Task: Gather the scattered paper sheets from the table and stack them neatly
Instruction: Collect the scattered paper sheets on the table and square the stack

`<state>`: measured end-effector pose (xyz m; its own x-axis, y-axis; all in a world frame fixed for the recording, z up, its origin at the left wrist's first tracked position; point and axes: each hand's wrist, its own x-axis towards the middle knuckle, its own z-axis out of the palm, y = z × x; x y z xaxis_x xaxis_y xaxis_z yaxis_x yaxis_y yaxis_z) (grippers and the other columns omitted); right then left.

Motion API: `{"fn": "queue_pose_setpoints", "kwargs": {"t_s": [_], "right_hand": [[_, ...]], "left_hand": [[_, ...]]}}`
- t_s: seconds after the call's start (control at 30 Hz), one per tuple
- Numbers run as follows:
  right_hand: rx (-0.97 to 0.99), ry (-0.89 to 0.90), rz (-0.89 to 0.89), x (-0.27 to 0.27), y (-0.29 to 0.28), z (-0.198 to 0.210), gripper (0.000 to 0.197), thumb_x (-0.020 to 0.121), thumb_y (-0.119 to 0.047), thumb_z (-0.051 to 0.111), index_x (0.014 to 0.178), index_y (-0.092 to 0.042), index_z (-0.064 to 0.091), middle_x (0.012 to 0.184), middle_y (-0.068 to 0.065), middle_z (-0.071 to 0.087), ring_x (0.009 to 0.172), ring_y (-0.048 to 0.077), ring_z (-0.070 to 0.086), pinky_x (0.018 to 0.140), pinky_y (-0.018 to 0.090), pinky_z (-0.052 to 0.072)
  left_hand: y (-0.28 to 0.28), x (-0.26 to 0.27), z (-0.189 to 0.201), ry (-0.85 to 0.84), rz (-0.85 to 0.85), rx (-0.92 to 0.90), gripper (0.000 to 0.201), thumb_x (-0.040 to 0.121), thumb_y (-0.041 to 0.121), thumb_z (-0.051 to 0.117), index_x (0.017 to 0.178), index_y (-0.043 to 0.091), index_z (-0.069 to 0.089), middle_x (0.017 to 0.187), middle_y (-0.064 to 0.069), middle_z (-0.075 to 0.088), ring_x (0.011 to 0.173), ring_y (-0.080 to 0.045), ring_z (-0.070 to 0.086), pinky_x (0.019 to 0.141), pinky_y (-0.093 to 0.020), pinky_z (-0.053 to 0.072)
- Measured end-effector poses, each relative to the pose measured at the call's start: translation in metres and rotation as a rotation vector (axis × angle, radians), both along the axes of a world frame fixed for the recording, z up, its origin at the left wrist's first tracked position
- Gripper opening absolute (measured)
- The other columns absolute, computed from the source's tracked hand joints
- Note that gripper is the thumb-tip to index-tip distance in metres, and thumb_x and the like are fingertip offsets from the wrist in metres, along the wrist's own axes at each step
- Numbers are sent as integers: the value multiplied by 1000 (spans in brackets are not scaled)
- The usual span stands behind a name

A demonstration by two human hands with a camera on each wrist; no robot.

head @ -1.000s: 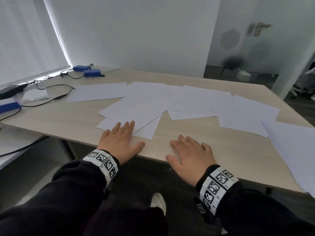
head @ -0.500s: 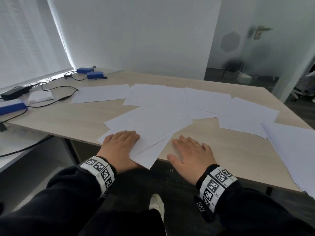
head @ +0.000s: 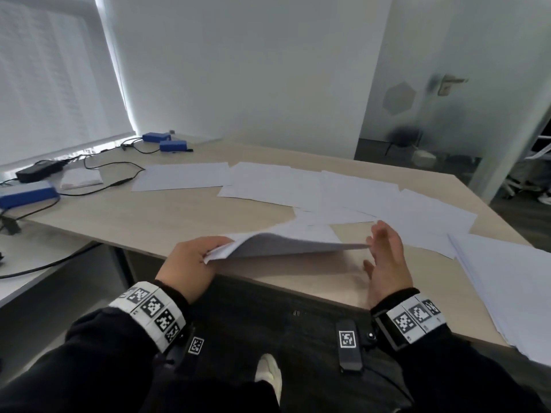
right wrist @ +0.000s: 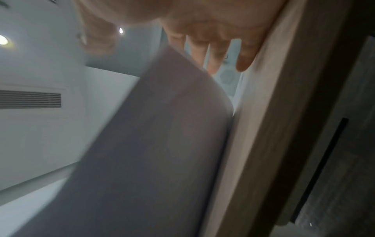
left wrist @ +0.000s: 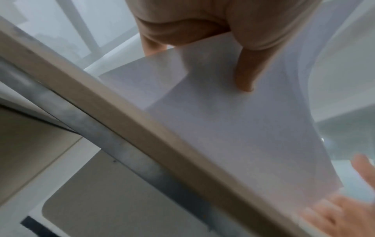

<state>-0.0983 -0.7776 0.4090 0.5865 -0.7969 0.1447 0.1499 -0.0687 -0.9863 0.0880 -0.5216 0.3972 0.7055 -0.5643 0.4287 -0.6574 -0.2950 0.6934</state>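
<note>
A small bundle of sheets [head: 286, 245] is lifted off the near edge of the table [head: 185, 222], bowed and sagging toward its right end. Left hand [head: 193, 263] pinches its left corner, thumb on top, fingers [left wrist: 246, 70] curled under, as the left wrist view shows; edges in the bundle are offset there, so not squared yet. Right hand [head: 387, 257] is held flat and upright, fingers straight, at the bundle's right end, touching or just beside it; too blurred to say which, gripping nothing. Most of the job is left: loose sheets [head: 298, 186] lie fanned and overlapping across the middle and far side of the table, one single sheet [head: 182, 175] off to the left, more [head: 429, 216] spread to the right. A thicker pile [head: 512, 287] sits at the right edge, overhanging a bit, likely the stack to join. Judging by this, only the first few sheets are gathered; collecting the rest and aligning edges not yet done. Cables [head: 113, 168] and blue boxes [head: 173, 145] sit at the far left.
</note>
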Motion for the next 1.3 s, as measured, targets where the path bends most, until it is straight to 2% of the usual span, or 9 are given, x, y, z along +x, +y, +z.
{"fn": "queue_pose_setpoints", "kwargs": {"t_s": [0.13, 0.2, 0.33, 0.5, 0.67, 0.83, 0.97, 1.2, 1.3], "right_hand": [[-22, -138, 160, -1, -11, 2, 112, 39, -83, 78, 137, -39, 45, 120, -19, 65, 113, 12, 61, 89, 52, 53], [-53, -167, 106, 2, -18, 6, 86, 52, -58, 90, 127, -34, 55, 115, -11, 69, 111, 10, 63, 91, 38, 55], [-101, -113, 25, 4, -30, 25, 20, 84, -9, 76, 101, -16, 70, 90, -5, 78, 89, 13, 73, 71, 21, 58], [-110, -159, -13, 0, -45, 46, 10, 91, -5, 68, 97, -12, 70, 80, -9, 77, 70, 4, 72, 58, 16, 53], [-116, -154, -9, -3, -54, 55, 13, 91, -6, 67, 98, -17, 73, 94, 1, 78, 85, 19, 73, 71, 31, 58], [-37, -58, 49, -15, -55, 31, 19, 89, -5, 68, 106, -15, 71, 103, 6, 77, 96, 30, 72, 80, 42, 57], [53, 18, 33, -23, -47, 5, 20, 86, -8, 73, 105, -12, 71, 101, 9, 77, 97, 33, 72, 90, 50, 56], [-82, 184, -4, -32, -44, 4, 9, 95, -20, 64, 99, -18, 71, 97, 0, 77, 93, 18, 71, 94, 44, 55], [-158, 234, -63, -46, -45, 10, 21, 99, -17, 54, 102, 2, 65, 101, 22, 68, 90, 26, 67, 91, 35, 51]], "left_hand": [[-12, -17, 36, 112, 27, -240, 21, 84, 32, 64, 65, 26, 66, 63, 9, 64, 64, -5, 55, 65, -27, 44], [-20, -19, 48, 187, 35, -370, 22, 88, 19, 72, 67, 26, 68, 63, 16, 67, 63, 0, 57, 65, -21, 46], [-34, -13, 70, 267, 47, -469, 11, 89, 18, 72, 80, 24, 74, 75, 17, 74, 71, 2, 66, 67, -24, 52], [-50, -1, 88, 391, -83, -579, 11, 82, 27, 77, 93, 27, 76, 100, 3, 77, 95, -17, 73, 82, -35, 57], [-68, 10, 74, 596, -68, -519, 17, 84, 27, 76, 96, 15, 73, 100, -5, 78, 97, -27, 73, 96, -51, 54], [-75, 8, 41, 664, -67, -425, 37, 73, 33, 80, 104, 12, 73, 102, -7, 77, 98, -30, 72, 94, -52, 54], [-79, -3, 13, 751, -36, -389, 24, 84, 24, 77, 104, 12, 73, 99, -9, 77, 95, -35, 72, 88, -58, 56], [-88, -9, 3, 656, 25, -278, 9, 95, 22, 64, 99, 23, 73, 92, 3, 78, 91, -25, 73, 89, -47, 57], [-90, -12, 6, 618, 31, -263, 12, 97, 19, 61, 99, 24, 71, 93, 4, 78, 92, -23, 72, 91, -47, 55]]}}
